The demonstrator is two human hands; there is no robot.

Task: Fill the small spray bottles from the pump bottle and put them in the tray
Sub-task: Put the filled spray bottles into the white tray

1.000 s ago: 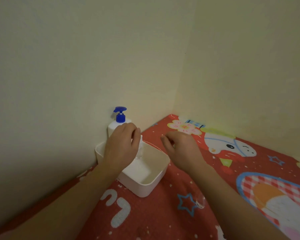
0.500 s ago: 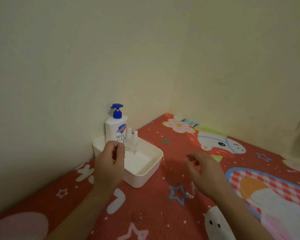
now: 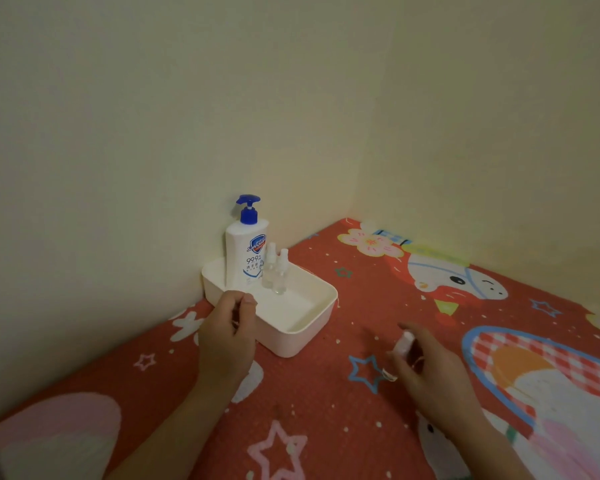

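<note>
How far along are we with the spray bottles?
Two small spray bottles stand in the white tray beside the pump bottle. The right hand grips another small bottle over the mat. Whether any are filled is unclear. Left hand holds nothing visible.

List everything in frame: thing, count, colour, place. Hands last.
pump bottle: 1, white with blue pump head, upright in the far left corner of the tray
small spray bottles in tray: 2, clear, upright side by side just right of the pump bottle
third small spray bottle: 1, clear with pale cap, in the right hand above the cloth; blurred
tray: 1, white, on the cloth against the left wall
cloth: 1, red with cartoon figures, stars and flowers, covers the surface
walls: 2, cream, meet in a corner behind
left hand: 1, fingers curled, holds nothing visible, at the tray's near left corner
right hand: 1, holds the third bottle, right of the tray
</note>
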